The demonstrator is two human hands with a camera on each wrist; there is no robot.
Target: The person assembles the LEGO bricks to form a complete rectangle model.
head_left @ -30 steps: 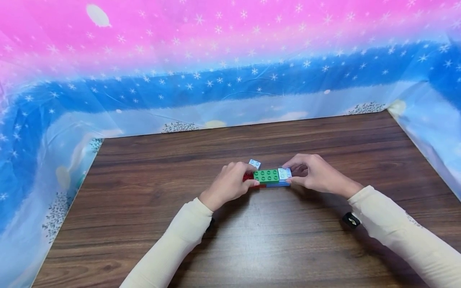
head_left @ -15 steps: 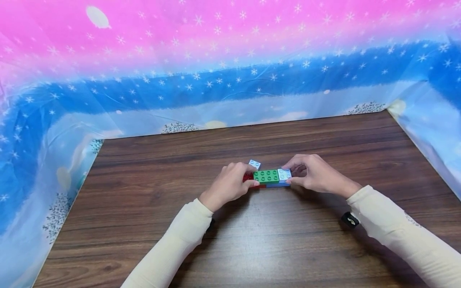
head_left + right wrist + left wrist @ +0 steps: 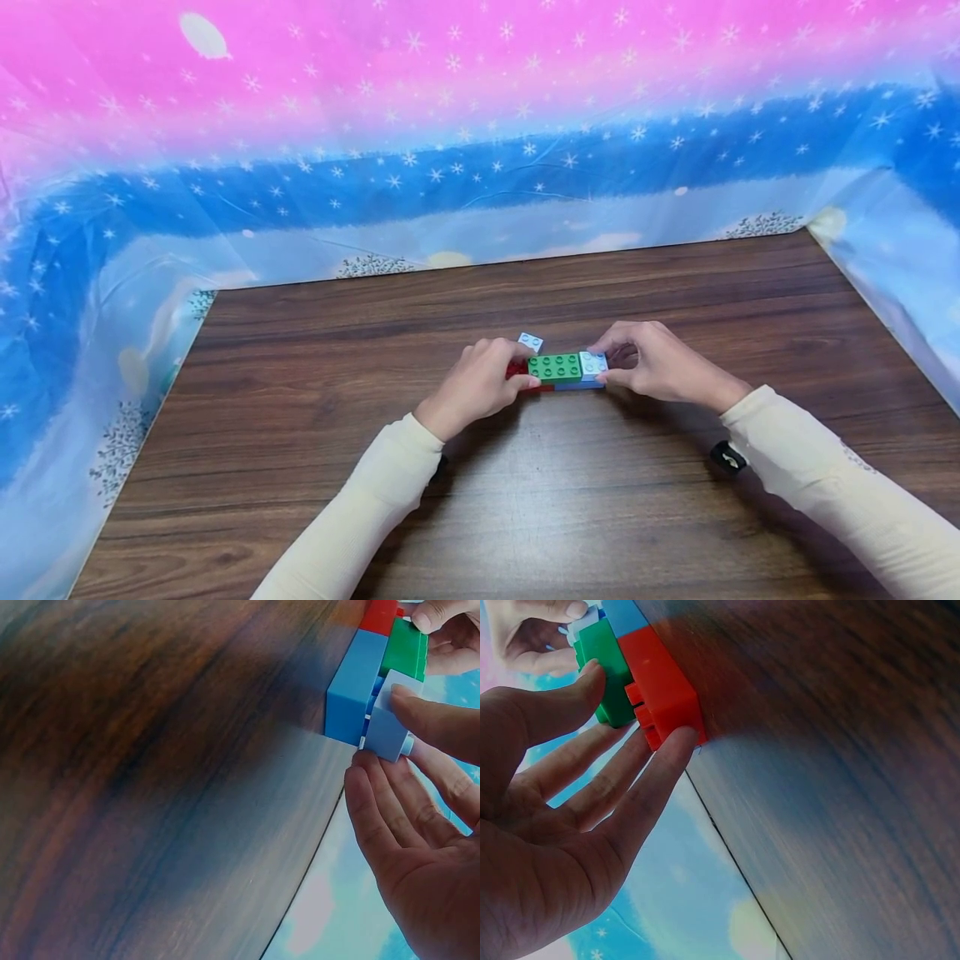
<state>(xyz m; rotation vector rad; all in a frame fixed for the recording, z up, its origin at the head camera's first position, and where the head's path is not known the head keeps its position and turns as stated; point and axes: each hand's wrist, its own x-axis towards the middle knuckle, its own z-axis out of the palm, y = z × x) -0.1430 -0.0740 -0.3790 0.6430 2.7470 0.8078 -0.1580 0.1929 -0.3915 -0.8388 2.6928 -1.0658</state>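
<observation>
A red brick (image 3: 660, 679) and a blue brick (image 3: 354, 686) stand end to end on the table, forming a bottom row. Across their joint sits a green toy brick (image 3: 553, 367), studs up. My left hand (image 3: 480, 382) grips the green brick near its left end, thumb on the near side, fingertips reaching the red brick's end. Beside the green brick, my right hand (image 3: 663, 364) pinches a white brick (image 3: 391, 716) between thumb and fingers. That white brick lies over the blue one, slightly tilted, with a narrow gap showing blue studs between them.
Just behind the row lies another white brick (image 3: 531, 341), partly hidden by my left hand. The dark wood table (image 3: 337, 350) ends at a snowflake-patterned cloth (image 3: 465, 167) hung along its back and sides.
</observation>
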